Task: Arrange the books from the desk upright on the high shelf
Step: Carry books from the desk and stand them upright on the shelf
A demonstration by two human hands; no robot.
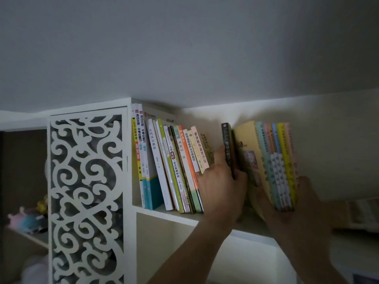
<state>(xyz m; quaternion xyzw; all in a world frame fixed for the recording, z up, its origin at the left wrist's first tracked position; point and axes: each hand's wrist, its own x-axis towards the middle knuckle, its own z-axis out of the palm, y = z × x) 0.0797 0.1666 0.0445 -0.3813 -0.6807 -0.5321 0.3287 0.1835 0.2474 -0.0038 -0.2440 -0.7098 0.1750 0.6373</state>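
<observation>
Books (274, 160), a stiff bundle, stand on the high shelf (176, 217); I judge them heavy and prone to fan, so I clamp the outer covers low: my left hand (223, 187) grips the dark spine, my right hand (303, 201) cups the other side.

Row of colourful paperback books (174, 167) leaning left at the white high shelf's (176, 217) left end, dark slim book (228, 146) upright mid-shelf, pastel-spined book bundle (274, 162) tilted just right of it
</observation>
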